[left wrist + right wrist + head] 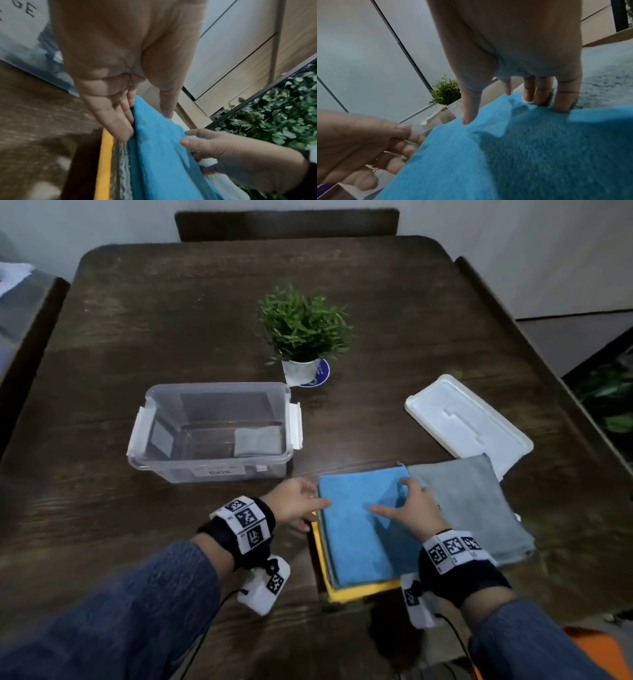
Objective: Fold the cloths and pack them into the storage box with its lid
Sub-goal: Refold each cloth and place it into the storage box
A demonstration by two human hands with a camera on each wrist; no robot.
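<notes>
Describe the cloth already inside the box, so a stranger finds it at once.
On the dark wooden table, left of the cloth stack, stands a clear storage box. In its near right corner lies a small folded grey cloth, the only thing inside.

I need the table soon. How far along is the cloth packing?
Early. Done: one folded grey cloth lies in the open storage box. In hand: left hand and right hand are on the blue cloth topping the stack. Left: yellow cloth beneath, the loose grey cloth, and the lid, still off.
</notes>
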